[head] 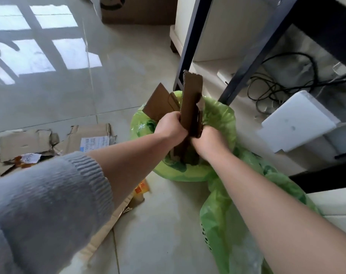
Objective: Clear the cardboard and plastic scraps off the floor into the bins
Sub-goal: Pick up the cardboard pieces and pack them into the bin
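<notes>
A tall brown cardboard strip stands upright in the mouth of a bin lined with a green plastic bag. My left hand grips its left edge and my right hand is closed on its lower right side. Another folded cardboard piece leans in the bin behind my left hand. Torn flat cardboard scraps with a white label lie on the tiled floor to the left. More cardboard lies under my left forearm.
A second green bag sits near the bottom right. A dark desk leg rises just behind the bin. Black cables and a white box lie to the right. A cardboard box stands at the top.
</notes>
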A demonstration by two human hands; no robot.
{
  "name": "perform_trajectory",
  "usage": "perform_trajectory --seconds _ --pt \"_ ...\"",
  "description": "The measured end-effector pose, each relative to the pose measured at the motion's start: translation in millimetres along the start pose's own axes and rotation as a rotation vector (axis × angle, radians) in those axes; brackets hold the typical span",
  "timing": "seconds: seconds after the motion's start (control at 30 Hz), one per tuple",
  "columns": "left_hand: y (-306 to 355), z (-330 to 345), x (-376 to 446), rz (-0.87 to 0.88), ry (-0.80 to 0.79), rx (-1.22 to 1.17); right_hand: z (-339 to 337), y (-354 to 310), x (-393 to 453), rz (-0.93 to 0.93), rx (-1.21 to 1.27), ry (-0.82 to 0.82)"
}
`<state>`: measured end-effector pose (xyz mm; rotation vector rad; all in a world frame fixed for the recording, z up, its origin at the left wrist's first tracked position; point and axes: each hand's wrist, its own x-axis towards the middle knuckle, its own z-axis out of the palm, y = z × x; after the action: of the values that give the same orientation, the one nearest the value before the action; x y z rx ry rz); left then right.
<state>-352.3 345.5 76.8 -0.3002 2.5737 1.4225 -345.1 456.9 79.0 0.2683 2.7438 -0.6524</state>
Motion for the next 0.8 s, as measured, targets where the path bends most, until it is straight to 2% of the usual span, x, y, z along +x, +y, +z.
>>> perform_trajectory --seconds 0.1,0.2,0.37,0.43,0.53,0.63,0.7,0.8 --pt "2.3 -3.8 6.7 0.017 0.118 -0.130 -6.4 -0.8 6.2 -0.045 0.069 0.075" --pt "2.3 -10.0 11.9 0.044 0.212 -0.153 -14.3 2.1 7.7 -0.159 0.024 0.094" --pt "-3.4 -3.7 14.5 -0.031 0.134 0.027 -2.8 3.7 10.7 -0.194 -0.048 -0.025" --pt "-1.1 -4.2 12.0 -0.036 0.126 0.058 -2.2 5.3 8.9 -0.202 -0.036 -0.021" --pt "9.2 -23.1 3.9 0.066 0.145 -0.140 -15.1 5.8 -1.1 -0.270 0.149 0.100" --pt "8.1 -69.9 -19.4 0.154 0.169 -0.321 -28.4 -7.0 -26.0 -0.424 0.416 0.162" --pt "-8.8 -102.1 -42.6 0.169 0.202 -0.328 -26.9 -20.4 -50.6 -0.504 0.541 0.161" --pt "-55.4 -135.7 -82.2 0.064 0.202 -0.314 -3.3 -42.4 -90.3 -0.585 0.614 0.013"
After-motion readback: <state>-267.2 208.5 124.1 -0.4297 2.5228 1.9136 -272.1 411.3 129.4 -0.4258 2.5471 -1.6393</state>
